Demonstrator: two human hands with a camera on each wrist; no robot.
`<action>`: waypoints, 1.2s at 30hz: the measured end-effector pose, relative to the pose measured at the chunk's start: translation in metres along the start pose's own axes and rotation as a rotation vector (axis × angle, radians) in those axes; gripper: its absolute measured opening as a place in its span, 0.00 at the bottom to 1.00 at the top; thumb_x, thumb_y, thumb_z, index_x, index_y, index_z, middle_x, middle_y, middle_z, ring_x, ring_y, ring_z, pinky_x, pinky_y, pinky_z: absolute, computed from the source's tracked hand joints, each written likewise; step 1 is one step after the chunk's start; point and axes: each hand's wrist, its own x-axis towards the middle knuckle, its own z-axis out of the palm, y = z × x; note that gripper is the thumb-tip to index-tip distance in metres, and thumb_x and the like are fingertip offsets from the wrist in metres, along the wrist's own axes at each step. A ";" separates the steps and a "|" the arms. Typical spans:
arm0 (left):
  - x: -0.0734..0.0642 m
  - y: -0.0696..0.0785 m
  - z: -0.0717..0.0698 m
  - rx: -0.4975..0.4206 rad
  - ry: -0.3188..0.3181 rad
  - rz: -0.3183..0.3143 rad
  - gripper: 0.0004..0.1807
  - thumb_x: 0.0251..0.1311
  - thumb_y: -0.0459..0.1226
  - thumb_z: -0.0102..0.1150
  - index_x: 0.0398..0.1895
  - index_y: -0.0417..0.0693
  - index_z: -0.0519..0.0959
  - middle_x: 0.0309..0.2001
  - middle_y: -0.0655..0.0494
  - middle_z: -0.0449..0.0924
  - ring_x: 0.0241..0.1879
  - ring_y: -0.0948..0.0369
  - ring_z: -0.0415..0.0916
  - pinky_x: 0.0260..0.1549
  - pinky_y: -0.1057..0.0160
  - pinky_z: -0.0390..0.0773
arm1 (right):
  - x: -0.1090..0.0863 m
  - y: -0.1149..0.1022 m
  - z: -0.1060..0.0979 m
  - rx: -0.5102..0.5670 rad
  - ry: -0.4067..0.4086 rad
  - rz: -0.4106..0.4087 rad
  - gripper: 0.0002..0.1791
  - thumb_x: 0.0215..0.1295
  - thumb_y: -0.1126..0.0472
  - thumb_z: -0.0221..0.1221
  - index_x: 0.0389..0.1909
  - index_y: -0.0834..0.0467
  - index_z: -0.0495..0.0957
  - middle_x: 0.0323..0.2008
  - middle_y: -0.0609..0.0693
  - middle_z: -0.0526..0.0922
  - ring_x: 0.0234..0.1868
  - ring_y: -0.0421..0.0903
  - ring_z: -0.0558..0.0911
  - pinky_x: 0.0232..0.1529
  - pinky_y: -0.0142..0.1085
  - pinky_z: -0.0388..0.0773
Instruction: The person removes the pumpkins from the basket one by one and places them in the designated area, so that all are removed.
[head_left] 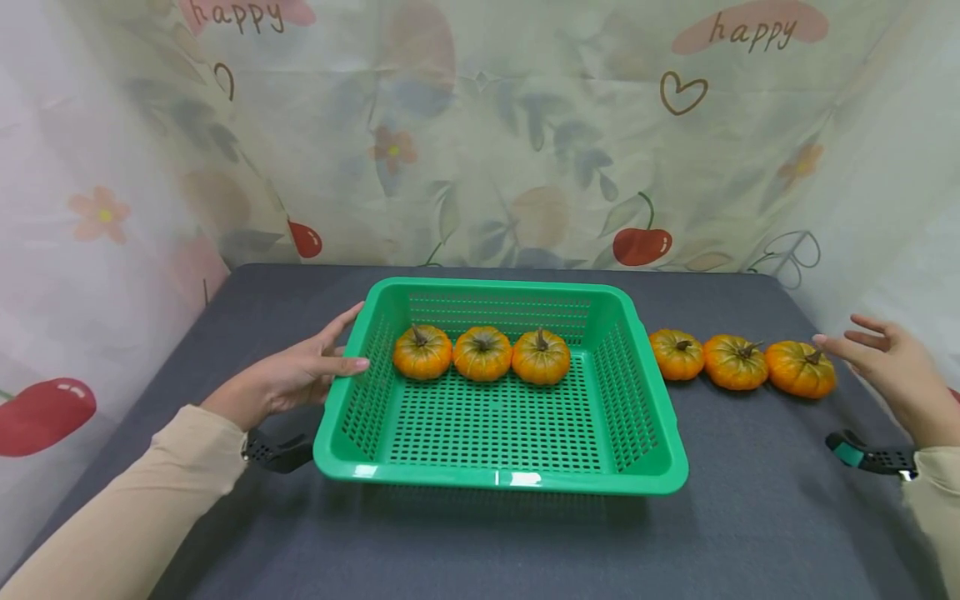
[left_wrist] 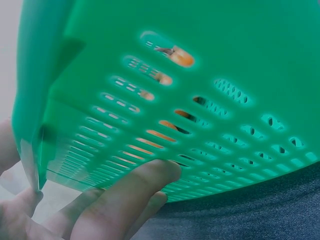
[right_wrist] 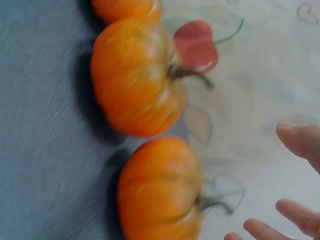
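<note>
The basket (head_left: 420,473) before you is smooth, glossy plastic. Your worktop (head_left: 495,554) shows a matt, woven cloth surface; the pumpkins (head_left: 483,357) appear ribbed, faintly shiny.

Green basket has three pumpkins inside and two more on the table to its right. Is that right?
Two is wrong: the head view shows three pumpkins on the table to the right of the green basket. Three inside is correct.

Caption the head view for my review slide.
Left fingers grip a green basket holding three small pumpkins; empty right fingers beside three more pumpkins lined up on a dark table.
</note>
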 end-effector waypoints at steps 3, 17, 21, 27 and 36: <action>-0.001 0.000 0.000 0.002 0.001 0.000 0.53 0.68 0.34 0.55 0.73 0.85 0.29 0.76 0.38 0.38 0.57 0.43 0.75 0.50 0.38 0.76 | -0.005 -0.013 0.001 -0.004 0.020 -0.030 0.52 0.69 0.40 0.52 0.76 0.63 0.31 0.74 0.72 0.36 0.70 0.75 0.44 0.65 0.70 0.45; -0.001 0.000 0.000 0.009 0.007 0.000 0.53 0.67 0.35 0.56 0.73 0.85 0.29 0.76 0.38 0.39 0.57 0.43 0.75 0.50 0.38 0.76 | -0.023 -0.078 0.011 0.037 0.051 -0.191 0.44 0.68 0.42 0.54 0.77 0.40 0.40 0.77 0.58 0.43 0.74 0.65 0.49 0.67 0.68 0.47; -0.001 0.000 0.000 0.012 0.005 0.000 0.53 0.67 0.35 0.56 0.73 0.85 0.29 0.76 0.38 0.39 0.58 0.43 0.74 0.51 0.38 0.76 | -0.033 -0.096 0.015 0.049 0.047 -0.224 0.42 0.67 0.42 0.55 0.76 0.36 0.43 0.77 0.52 0.46 0.75 0.58 0.52 0.67 0.66 0.50; -0.001 0.001 0.000 0.007 0.004 -0.003 0.53 0.67 0.35 0.56 0.73 0.85 0.29 0.76 0.39 0.39 0.59 0.43 0.74 0.51 0.38 0.76 | -0.046 -0.119 0.023 0.033 0.024 -0.289 0.39 0.68 0.45 0.56 0.75 0.37 0.47 0.76 0.48 0.51 0.74 0.48 0.57 0.68 0.30 0.63; 0.000 0.001 0.000 0.007 0.001 -0.003 0.53 0.67 0.34 0.56 0.73 0.84 0.28 0.76 0.38 0.39 0.58 0.43 0.75 0.51 0.38 0.76 | -0.064 -0.148 0.039 0.043 -0.095 -0.363 0.38 0.68 0.48 0.57 0.74 0.38 0.51 0.74 0.45 0.57 0.72 0.51 0.62 0.49 0.15 0.69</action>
